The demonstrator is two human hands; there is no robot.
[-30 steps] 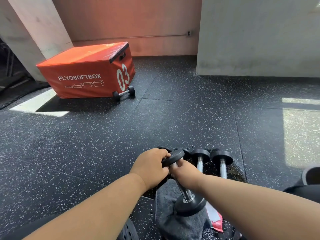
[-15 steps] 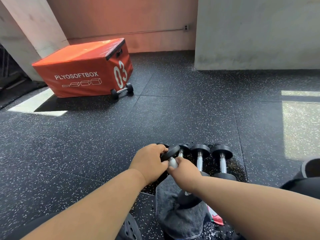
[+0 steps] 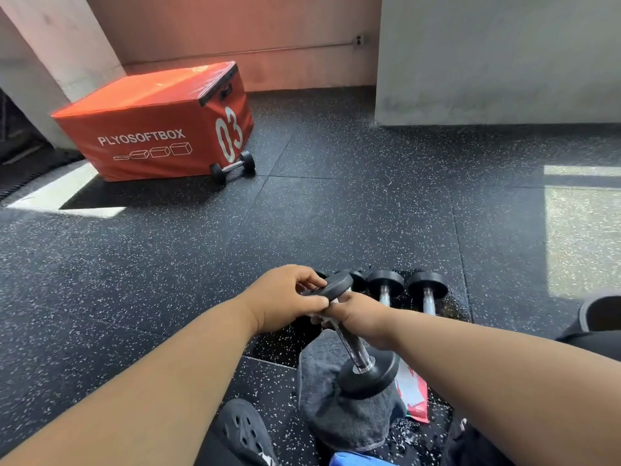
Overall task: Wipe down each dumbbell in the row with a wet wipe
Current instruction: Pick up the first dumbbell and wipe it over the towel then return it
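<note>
I hold one black dumbbell (image 3: 353, 352) tilted, its lower head resting on a grey towel (image 3: 336, 418). My left hand (image 3: 285, 301) grips the upper head at its rim. My right hand (image 3: 364, 317) is curled round the chrome handle just below that head, with a white wet wipe (image 3: 319, 319) showing under the fingers. Behind my hands, more dumbbells lie in a row on the floor: two in full view (image 3: 385, 284) (image 3: 427, 288) and another head partly hidden (image 3: 357, 279).
A red and white wipe pack (image 3: 411, 393) lies right of the towel. An orange plyo box (image 3: 151, 129) stands far left with a dumbbell (image 3: 232, 166) against it. My black shoe (image 3: 242, 428) is at the bottom. A grey wall (image 3: 487, 62) rises at the back right.
My right hand slid down the handle and back up near the upper head. My left hand keeps its grip on that head, and the dumbbell stays tilted on the towel.
</note>
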